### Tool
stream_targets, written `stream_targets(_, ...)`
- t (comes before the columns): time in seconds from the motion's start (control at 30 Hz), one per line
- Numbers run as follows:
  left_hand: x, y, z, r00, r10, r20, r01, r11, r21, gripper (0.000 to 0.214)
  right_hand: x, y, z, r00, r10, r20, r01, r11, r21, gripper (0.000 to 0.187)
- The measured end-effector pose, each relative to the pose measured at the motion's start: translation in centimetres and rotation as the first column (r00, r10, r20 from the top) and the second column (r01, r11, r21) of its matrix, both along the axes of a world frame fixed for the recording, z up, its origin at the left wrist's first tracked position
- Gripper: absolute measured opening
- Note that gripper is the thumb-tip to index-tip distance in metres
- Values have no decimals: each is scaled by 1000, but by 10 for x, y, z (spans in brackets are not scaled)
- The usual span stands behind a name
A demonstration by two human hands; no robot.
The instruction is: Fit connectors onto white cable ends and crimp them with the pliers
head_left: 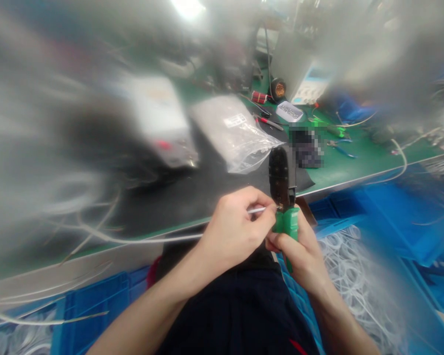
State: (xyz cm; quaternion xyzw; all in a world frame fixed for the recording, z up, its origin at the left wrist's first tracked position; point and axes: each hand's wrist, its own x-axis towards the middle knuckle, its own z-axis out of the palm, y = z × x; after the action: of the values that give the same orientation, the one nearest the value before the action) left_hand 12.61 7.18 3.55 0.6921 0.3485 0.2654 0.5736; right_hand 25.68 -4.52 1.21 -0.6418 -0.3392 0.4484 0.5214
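Observation:
My right hand (pixel 301 251) is closed round the green handles of a crimping tool (pixel 282 172), whose dark jaws point up and away from me. Pinched in my left hand (pixel 239 224) is a white cable (pixel 170 240), its end held close against the tool near the base of the jaws. Whether the cable's tip sits inside the tool is hidden by my fingers. The cable trails left from under my wrist to the bench. Just beyond the hands lies a clear plastic bag (pixel 237 130) with a white label.
On the green bench (pixel 373 165) lie red-handled pliers (pixel 270 123), blue-handled cutters (pixel 342 148) and a small white box (pixel 289 112). A meter (pixel 313 86) stands behind. Blue crates (pixel 403 217) and coiled white cables (pixel 350 276) are below right; another blue crate (pixel 96 301) is below left.

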Motion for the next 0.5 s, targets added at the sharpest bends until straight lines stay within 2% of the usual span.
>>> stream_targets(0.5, 0, -1, 1, 1000, -12, -15, 11, 1000, -23, 13, 1, 0, -5, 996, -19, 85, 17, 1000, 14, 33)
